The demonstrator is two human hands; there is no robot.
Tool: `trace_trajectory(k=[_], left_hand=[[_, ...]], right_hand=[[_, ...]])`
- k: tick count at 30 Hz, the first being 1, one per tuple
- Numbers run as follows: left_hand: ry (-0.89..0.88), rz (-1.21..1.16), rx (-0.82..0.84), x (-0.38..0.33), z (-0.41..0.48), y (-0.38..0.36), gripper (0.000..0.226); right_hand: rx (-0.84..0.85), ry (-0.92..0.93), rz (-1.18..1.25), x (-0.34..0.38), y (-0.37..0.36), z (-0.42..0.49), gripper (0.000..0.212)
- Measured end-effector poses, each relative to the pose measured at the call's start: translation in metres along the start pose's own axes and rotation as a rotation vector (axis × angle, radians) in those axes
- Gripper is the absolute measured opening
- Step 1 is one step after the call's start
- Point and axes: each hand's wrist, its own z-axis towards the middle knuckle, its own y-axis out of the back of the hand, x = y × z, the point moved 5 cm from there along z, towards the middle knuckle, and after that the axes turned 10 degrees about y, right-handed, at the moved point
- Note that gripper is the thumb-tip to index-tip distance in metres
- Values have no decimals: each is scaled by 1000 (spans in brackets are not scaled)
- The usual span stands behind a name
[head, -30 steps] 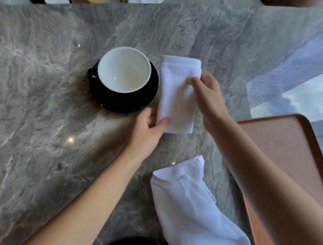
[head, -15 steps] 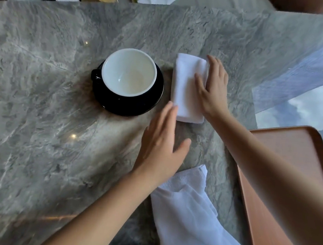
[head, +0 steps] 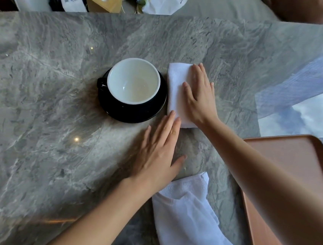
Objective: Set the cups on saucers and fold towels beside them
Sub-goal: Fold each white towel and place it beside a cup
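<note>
Right hand (head: 199, 98) lies flat on folded towel (head: 175, 88), just beside saucer (head: 133, 113).

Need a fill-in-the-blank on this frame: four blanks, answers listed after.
1. The cup stands on a ___ saucer.
2. The cup's handle points to the person's ___.
3. The right hand lies flat on the ___ towel beside the saucer.
4. The left hand, fingers straight, holds ___.

Answers: black; left; folded; nothing.
</note>
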Motion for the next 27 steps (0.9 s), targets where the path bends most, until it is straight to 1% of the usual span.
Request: trace_trajectory(k=[11,14,17,18,20,22,24,26,27], left_hand=[[17,-26,28,2,0,2,82],[51,-118,-10,0,-5,7,83],[107,-306,-29,2,-18,10,81],[122,-344,-16,4,-23,9,79],[143,-342,26,10,-32,6,69],[146,-273,44,15,-40,6,54],[136,-198,51,18,-47,8,37],[130,-187,92,19,-55,10,30],[136,-214,114,18,-59,12,30]], right_hand=[[30,-1,-4,4,-3,2,57],[-32,23,35,9,2,-7,59],[-137,60,90,10,11,-28,57],[-174,52,111,10,14,-37,55],[-236,-8,179,9,16,-54,53],[-284,-68,242,10,17,-72,50],[-328,-69,240,14,17,-90,45],[-362,-62,223,18,19,-108,39],[-365,-68,235,20,19,-117,36]])
